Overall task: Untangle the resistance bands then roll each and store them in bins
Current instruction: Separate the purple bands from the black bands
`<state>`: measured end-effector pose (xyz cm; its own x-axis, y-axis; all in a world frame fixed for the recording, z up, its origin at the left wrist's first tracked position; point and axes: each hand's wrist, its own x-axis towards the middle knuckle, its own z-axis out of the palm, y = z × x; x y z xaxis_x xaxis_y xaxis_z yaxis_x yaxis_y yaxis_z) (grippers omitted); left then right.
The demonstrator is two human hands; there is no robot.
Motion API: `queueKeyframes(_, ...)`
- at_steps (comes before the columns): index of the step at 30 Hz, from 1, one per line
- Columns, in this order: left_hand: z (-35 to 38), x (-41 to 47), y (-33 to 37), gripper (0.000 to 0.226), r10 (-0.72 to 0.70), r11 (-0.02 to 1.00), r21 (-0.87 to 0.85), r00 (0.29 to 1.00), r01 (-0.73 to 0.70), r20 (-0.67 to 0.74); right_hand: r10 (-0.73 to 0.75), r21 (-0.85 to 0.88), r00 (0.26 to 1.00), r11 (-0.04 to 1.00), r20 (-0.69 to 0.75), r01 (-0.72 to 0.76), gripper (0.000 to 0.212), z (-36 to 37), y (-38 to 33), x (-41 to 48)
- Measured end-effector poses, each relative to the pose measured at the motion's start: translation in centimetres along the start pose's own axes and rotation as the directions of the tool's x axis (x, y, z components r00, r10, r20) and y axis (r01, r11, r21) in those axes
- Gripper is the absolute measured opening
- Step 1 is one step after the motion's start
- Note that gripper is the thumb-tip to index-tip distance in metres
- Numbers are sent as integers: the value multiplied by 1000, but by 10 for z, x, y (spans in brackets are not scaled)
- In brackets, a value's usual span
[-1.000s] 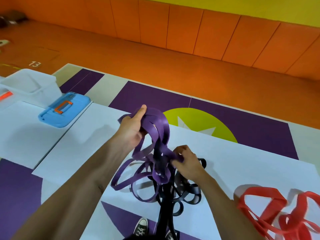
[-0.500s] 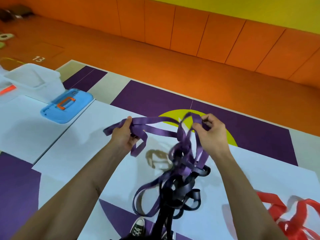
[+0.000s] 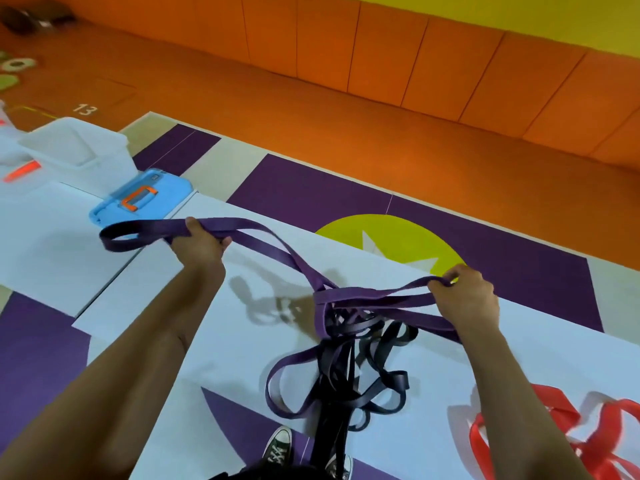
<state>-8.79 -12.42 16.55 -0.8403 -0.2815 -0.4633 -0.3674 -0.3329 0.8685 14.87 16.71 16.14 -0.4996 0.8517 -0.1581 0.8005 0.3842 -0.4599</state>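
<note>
We hold the purple band (image 3: 273, 249) stretched between left hand (image 3: 199, 244) and right hand (image 3: 467, 299), each grip clamped round it, its middle knotted into the black band (image 3: 349, 362) on the white sheet (image 3: 207, 323). We judge untangling unfinished; rolling and the bin (image 3: 110, 168) remain.

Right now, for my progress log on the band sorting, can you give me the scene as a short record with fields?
left hand: grips purple band, held out left
right hand: pinches purple band, held out right
purple band: spans between the hands, knotted midway with black bands
black bands: tangled, hanging below the knot over white sheet
red bands: loose on the sheet, far right, untouched
clear bin: far left, beside blue lid
stage: untangling; no rolled band in view
</note>
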Motion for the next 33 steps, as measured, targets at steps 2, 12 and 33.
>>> queueKeyframes(2, -3, -6, -4, 35, -31, 999, 15, 999, 30, 43, 34, -174, 989, 985, 146, -8, 15, 11, 4, 3)
queueKeyframes(12, 18, -60, -17, 20, -280, 948, -31, 875, 317, 396, -390, 131, 778, 917, 493, 377, 114, 67, -55, -20)
queueKeyframes(33, -18, -28, 21, 21, 95, 938, 256, 883, -234, 460, -621, 662, 771, 638, 139, 395, 13, 1, -130, -23)
